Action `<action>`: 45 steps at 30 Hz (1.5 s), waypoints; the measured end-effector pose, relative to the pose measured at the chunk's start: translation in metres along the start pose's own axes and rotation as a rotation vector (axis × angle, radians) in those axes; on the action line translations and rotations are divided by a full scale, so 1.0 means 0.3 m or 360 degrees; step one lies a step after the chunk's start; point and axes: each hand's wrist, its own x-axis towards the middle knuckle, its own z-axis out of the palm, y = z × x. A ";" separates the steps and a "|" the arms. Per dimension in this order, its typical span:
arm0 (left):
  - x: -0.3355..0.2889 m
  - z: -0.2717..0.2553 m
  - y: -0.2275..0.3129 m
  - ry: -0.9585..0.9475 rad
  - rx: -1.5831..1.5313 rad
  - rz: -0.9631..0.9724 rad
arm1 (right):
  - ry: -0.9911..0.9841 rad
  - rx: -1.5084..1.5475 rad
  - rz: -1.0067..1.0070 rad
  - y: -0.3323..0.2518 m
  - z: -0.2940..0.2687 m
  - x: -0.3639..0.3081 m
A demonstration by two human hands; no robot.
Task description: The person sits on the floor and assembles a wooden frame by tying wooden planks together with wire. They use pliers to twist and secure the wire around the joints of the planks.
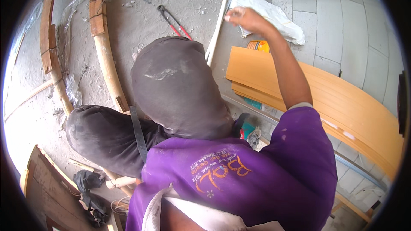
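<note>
My right hand (246, 19) is raised at the end of a bare forearm. Its fingers are loosely bent and apart, and I see nothing in them. Close by are a long white pipe (220, 25) and a crumpled white sack (267, 13). My left arm is mostly hidden behind my dark-trousered knees. A small skin-coloured patch shows beside the raised knee, perhaps fingertips of my left hand (137, 54); its grip is hidden. Beyond that knee lie end-cutting pincers (173, 21) with red handles.
Long wood-toned panels (317, 90) stretch along the right, with a yellow object (258, 45) behind them. Tied timber lengths (102, 38) run along the left beside clear plastic. Black cloth (90, 188) lies near a brown board (49, 192) at lower left. Grey tiles (329, 25) cover the far right.
</note>
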 end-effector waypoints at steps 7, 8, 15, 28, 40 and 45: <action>-0.157 -0.203 0.332 -0.0482 0.0420 -0.0095 | -0.0270 -0.0572 0.0193 0.562 0.543 -0.245; -0.181 -0.242 0.395 -0.0514 0.0465 -0.0070 | -0.0220 -0.0617 0.0203 0.590 0.599 -0.302; -0.609 -0.467 1.107 0.0271 0.0861 0.0649 | -0.0509 -0.0656 0.0441 0.608 0.798 -0.495; -0.749 -0.008 1.946 0.0560 0.1484 0.1450 | -0.0087 0.1623 0.1877 0.872 1.554 -0.412; -0.729 0.203 1.839 0.0569 0.1639 0.1440 | -0.0280 0.1064 0.1047 1.188 1.969 -0.310; -0.723 0.279 1.767 0.0537 0.1671 0.1590 | 0.0130 0.0571 0.0381 1.113 1.984 -0.325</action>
